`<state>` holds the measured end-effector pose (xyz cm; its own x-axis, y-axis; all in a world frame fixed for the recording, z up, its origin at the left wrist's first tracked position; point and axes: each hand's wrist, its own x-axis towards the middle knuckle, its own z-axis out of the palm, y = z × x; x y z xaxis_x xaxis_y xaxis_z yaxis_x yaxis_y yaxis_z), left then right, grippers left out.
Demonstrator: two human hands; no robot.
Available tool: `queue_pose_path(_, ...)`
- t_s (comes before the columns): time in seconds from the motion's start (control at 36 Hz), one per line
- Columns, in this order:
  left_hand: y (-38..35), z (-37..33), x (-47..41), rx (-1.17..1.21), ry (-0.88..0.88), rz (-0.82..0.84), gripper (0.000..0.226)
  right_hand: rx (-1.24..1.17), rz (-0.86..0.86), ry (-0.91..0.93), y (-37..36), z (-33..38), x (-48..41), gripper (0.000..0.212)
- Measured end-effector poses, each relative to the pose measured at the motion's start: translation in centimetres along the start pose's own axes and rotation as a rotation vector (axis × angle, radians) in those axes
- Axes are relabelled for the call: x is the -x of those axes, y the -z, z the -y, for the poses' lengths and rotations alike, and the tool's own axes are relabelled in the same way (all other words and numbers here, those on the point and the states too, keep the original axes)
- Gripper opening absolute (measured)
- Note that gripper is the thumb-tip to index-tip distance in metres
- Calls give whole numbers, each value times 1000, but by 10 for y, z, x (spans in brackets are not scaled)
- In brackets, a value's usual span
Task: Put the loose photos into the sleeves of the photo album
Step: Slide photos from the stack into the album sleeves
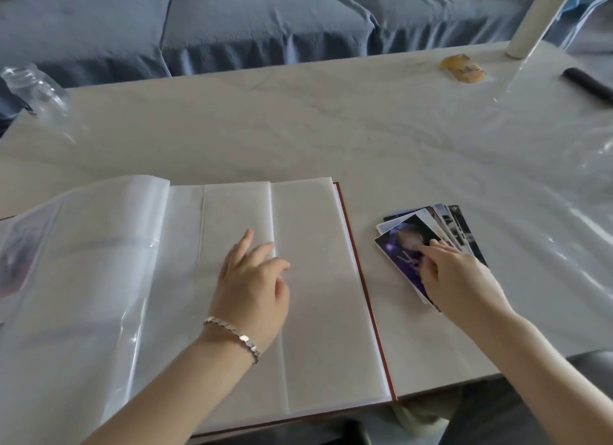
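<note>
Touching top photo (406,242) with right hand (457,278), fingers loosely apart, no pinch visible. Photo lies on counter (298,129) just right of album (318,328); left hand (252,288), fingers spread, rests on album.

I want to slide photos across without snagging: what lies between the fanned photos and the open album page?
Head view: only the album's reddish cover edge and a narrow bare strip of table separate the photos from the page.
</note>
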<state>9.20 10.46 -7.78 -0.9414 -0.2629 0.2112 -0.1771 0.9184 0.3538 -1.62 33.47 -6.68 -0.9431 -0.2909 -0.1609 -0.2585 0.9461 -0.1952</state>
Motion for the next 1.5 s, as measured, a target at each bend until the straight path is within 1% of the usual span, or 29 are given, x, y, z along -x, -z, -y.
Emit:
queue_pose_path(0.06, -4, -12, -3, 70, -47, -36, 19, -31, 24, 5, 4, -1, 1, 36)
queue_pose_path(0.08, -5, -18, -6, 112, -63, -30, 19, -25, 54, 13, 5, -2, 2, 42)
queue_pose_path(0.14, -8, -29, -8, 217, -59, 15, 19, 34, 102, 41, 5, -5, 3, 57)
queue_pose_path(0.17, -6, -38, -11, 285, -21, 65, 20, 41, 105, 51, 5, -6, 4, 61)
queue_pose_path(0.22, -6, -55, -17, 444, 128, 181, 20, 16, 94, 57, 3, -8, 7, 63)
queue_pose_path(0.28, -15, -72, -28, 579, 337, 308, 24, -19, 80, 63, 2, -10, 10, 63)
queue_pose_path(0.33, -23, -89, -41, 753, 538, 420, 50, -28, 75, 80, 1, -12, 12, 63)
queue_pose_path(0.36, -26, -96, -47, 817, 602, 458, 65, -37, 74, 88, 0, -13, 13, 63)
queue_pose_path(0.39, -30, -103, -53, 841, 631, 486, 72, -49, 75, 95, -1, -14, 13, 63)
queue_pose_path(0.42, -35, -108, -58, 833, 629, 507, 68, -58, 73, 101, -1, -16, 14, 62)
queue_pose_path(0.47, -45, -117, -67, 749, 614, 495, 33, -63, 63, 118, -3, -19, 15, 61)
queue_pose_path(0.5, -47, -119, -70, 712, 615, 481, 29, -70, 57, 125, -3, -21, 16, 60)
queue_pose_path(0.58, -56, -122, -78, 691, 657, 424, 22, -122, 36, 150, -2, -25, 18, 57)
queue_pose_path(0.69, -55, -122, -79, 837, 678, 357, 13, -267, -15, 155, -3, -30, 21, 55)
queue_pose_path(0.75, -47, -118, -79, 902, 643, 344, 11, -370, -88, 120, -1, -31, 22, 55)
queue_pose_path(0.81, -35, -111, -79, 921, 576, 330, 6, -455, -146, 60, 4, -29, 20, 62)
queue_pose_path(0.86, -22, -101, -78, 946, 538, 314, 9, -568, -142, -23, 10, -23, 16, 64)
queue_pose_path(0.89, -16, -95, -77, 940, 525, 312, 12, -621, -109, -66, 14, -19, 14, 59)
queue_pose_path(0.97, 0, -78, -74, 876, 459, 268, 6, -785, 48, -68, 24, -7, 9, 20)
queue_pose_path(1.06, 7, -53, -68, 683, 354, 173, 20, -805, 193, 10, 25, 7, 8, 22)
queue_pose_path(1.14, 7, -22, -59, 292, 170, 59, 29, -805, 243, -11, 18, 22, 4, 18)
queue_pose_path(1.17, 6, -12, -56, 145, 102, 56, 32, -847, 234, -35, 15, 27, 3, 18)
queue_pose_path(1.19, 5, -2, -53, -5, 69, 115, 41, -898, 213, -58, 12, 32, 1, 19)
queue_pose_path(1.25, 3, 18, -45, -230, 120, 312, 58, -1001, 158, -108, 8, 43, -3, 19)
queue_pose_path(1.28, 3, 27, -41, -274, 173, 378, 66, -1051, 130, -129, 6, 49, -5, 18)
queue_pose_path(1.31, 2, 36, -37, -277, 218, 395, 77, -1094, 106, -140, 5, 55, -8, 17)
queue_pose_path(1.36, 3, 49, -28, -273, 256, 379, 94, -1149, 57, -137, 2, 68, -14, 17)
queue_pose_path(1.39, 5, 54, -25, -286, 260, 361, 96, -1165, 33, -138, 0, 76, -18, 17)
queue_pose_path(1.5, 10, 60, -17, -278, 259, 241, 93, -1170, -45, -140, -8, 101, -31, 13)
